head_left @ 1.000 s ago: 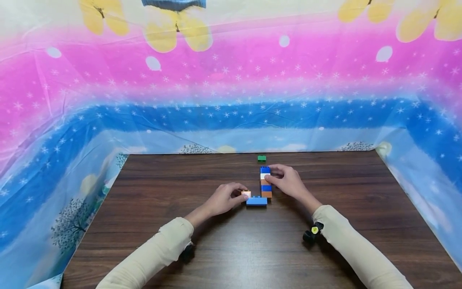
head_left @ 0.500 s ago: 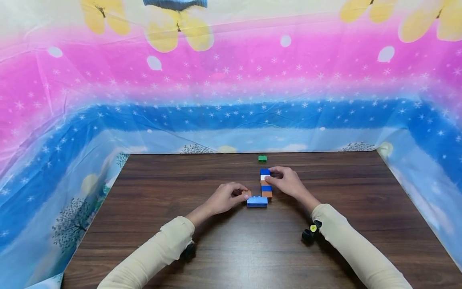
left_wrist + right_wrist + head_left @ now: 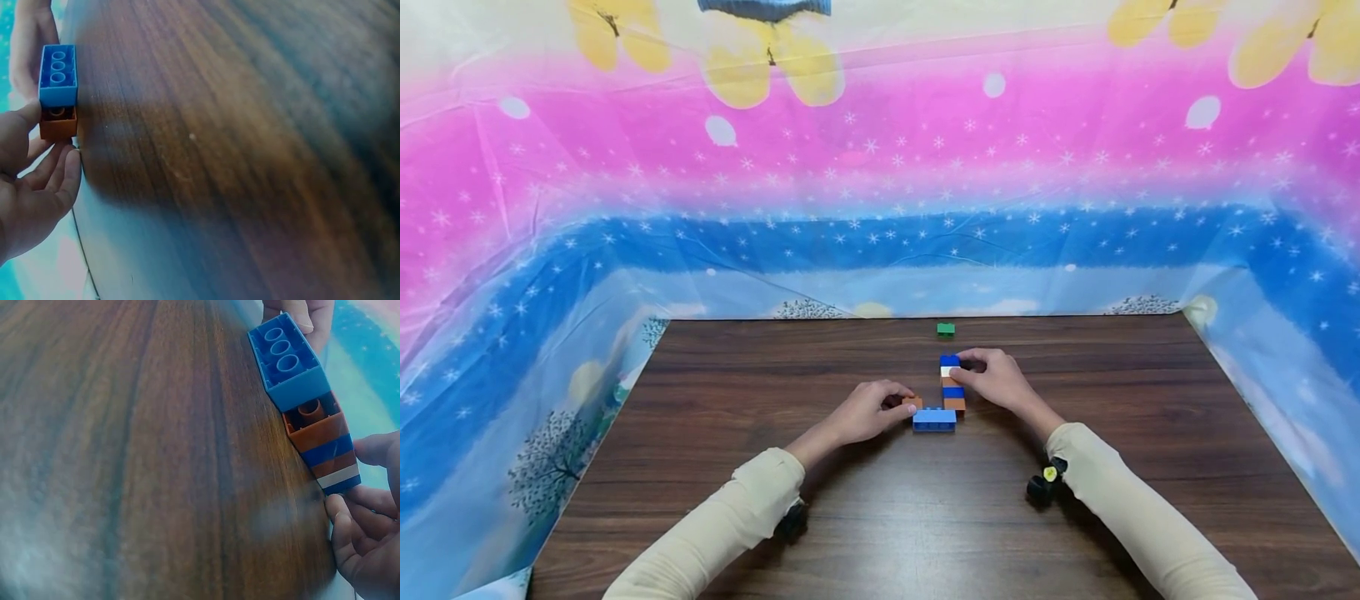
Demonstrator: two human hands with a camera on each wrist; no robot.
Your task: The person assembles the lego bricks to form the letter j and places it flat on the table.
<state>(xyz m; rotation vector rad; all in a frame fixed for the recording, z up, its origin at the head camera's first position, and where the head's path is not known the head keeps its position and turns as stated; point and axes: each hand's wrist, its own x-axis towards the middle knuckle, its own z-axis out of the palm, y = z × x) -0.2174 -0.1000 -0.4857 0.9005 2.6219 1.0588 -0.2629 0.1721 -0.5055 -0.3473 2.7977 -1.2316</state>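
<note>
Both hands hold one assembly of toy building bricks. Its light blue long brick (image 3: pixel 934 420) lies crosswise at the near side, hollow underside turned partly to the head camera. An orange brick (image 3: pixel 913 403) joins its left end, pinched between thumb and fingers of my left hand (image 3: pixel 863 412). On the right end runs a stack of orange, blue, orange, white and dark blue bricks (image 3: pixel 330 455). My right hand (image 3: pixel 997 379) grips this stack near its white and dark blue end. The light blue brick's round tubes show in the left wrist view, beside the orange brick (image 3: pixel 58 128).
A loose green brick (image 3: pixel 946 330) lies beyond the stack, near the back of the dark wooden table (image 3: pixel 880 517). A patterned cloth (image 3: pixel 880 183) rises behind the table and at both sides. Black wrist cameras (image 3: pixel 1042 487) hang under the sleeves.
The assembly has tipped in my hands: the dark blue end comes nearer in the head view, and the light blue brick's underside shows more. Both hands keep their grip.
</note>
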